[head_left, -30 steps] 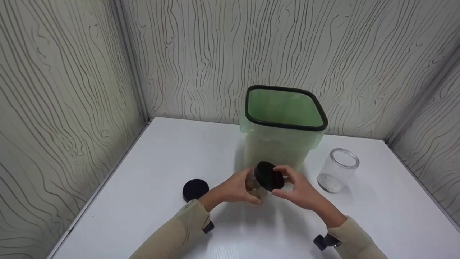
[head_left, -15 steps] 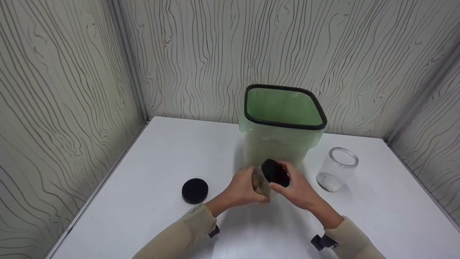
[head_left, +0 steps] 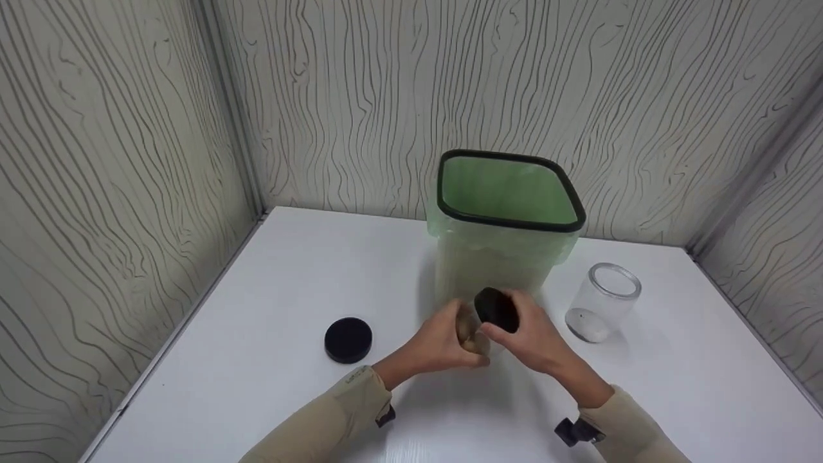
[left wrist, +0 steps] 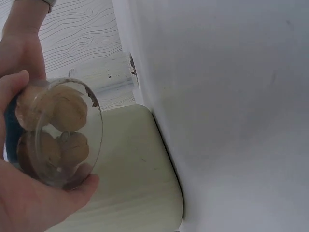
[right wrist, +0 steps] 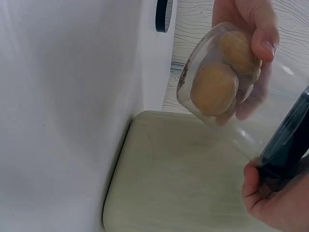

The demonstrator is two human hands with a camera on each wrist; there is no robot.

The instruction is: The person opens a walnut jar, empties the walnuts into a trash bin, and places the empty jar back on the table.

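My left hand [head_left: 443, 341] holds a clear jar [right wrist: 251, 128] around its side, tilted with its mouth towards my right hand. Inside, gathered near the base, are several round tan-brown things [right wrist: 214, 89] that look like walnuts. Across the jar's mouth sits a black round lid [head_left: 496, 310], gripped at its edge by my right hand [head_left: 533, 334]. In the right wrist view the thumb and curled fingers wrap the lid's rim. Whether the lid is fully seated cannot be told.
Just behind the hands stands a pale green bin [head_left: 495, 257] with a dark rim. To the right is an open clear jar [head_left: 604, 305]. Another black lid [head_left: 348, 339] lies left on the white table [head_left: 225, 399]. Patterned walls enclose the back and sides.
Both hands have shifted slightly right with the jar. The right hand has turned around the lid, its fingers now farther over the far edge, and the lid's face has tilted more to the right.
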